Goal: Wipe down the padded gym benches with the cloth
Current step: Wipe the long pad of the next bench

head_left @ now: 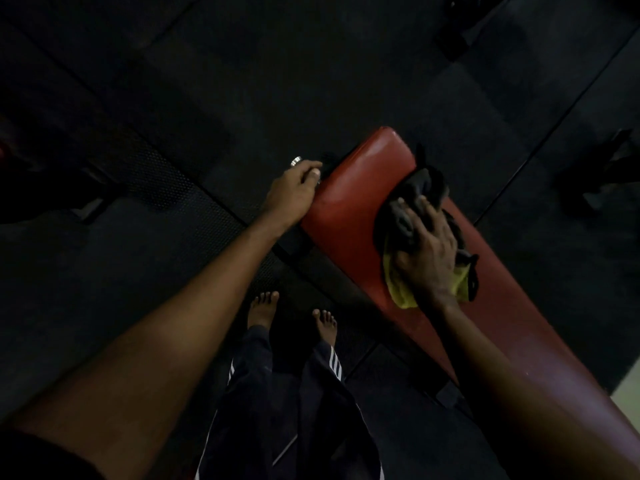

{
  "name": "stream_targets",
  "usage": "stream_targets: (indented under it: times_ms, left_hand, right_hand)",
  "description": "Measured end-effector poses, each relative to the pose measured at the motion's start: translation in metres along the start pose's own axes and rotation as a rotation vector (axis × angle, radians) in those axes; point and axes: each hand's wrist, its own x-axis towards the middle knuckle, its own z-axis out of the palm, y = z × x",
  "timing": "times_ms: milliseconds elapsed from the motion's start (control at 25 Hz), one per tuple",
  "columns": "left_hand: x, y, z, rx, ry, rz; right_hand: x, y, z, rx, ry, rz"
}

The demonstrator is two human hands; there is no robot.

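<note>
A red padded bench (349,206) runs from the middle of the view down to the lower right. On its top lies a crumpled cloth (424,188), dark grey with a yellow part. My right hand (426,251) presses flat on that cloth, fingers spread over it. My left hand (294,192) holds the bench's left side edge near its far end, fingers curled round something dark there with a small shiny metal part (296,162) beside them; what exactly it grips is hidden.
Dark rubber floor mats (242,81) surround the bench. My bare feet (294,313) stand just left of it. Dark equipment shapes sit at the far left (41,188), right edge (602,178) and top right (460,26). A pale floor patch (628,393) shows at the lower right.
</note>
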Motion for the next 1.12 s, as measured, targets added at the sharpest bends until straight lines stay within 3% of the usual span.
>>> stream_targets:
  times_ms: [160, 320, 400, 560, 680, 840, 1120]
  left_hand:
    - [0.010, 0.024, 0.035, 0.155, -0.005, 0.119]
    - [0.035, 0.044, 0.057, 0.258, 0.012, 0.175]
    - [0.041, 0.041, 0.061, 0.336, 0.022, 0.249]
    - [0.039, 0.035, 0.067, 0.452, 0.150, 0.319]
    - [0.042, 0.031, 0.069, 0.483, 0.157, 0.344]
    - [0.041, 0.032, 0.068, 0.459, 0.162, 0.389]
    - [0.037, 0.040, 0.070, 0.399, 0.180, 0.285]
  right_hand:
    - [0.055, -0.016, -0.003, 0.081, 0.038, 0.197]
    - [0.106, -0.025, -0.011, 0.078, -0.014, 0.152]
    - [0.103, -0.010, -0.016, 0.088, -0.047, 0.112]
    - [0.066, 0.008, -0.014, 0.103, 0.034, 0.294]
    - [0.084, -0.001, -0.011, 0.058, 0.003, 0.355]
    - [0.125, -0.019, -0.013, 0.077, -0.018, 0.307]
    - [0.131, -0.005, -0.011, 0.136, -0.003, 0.159]
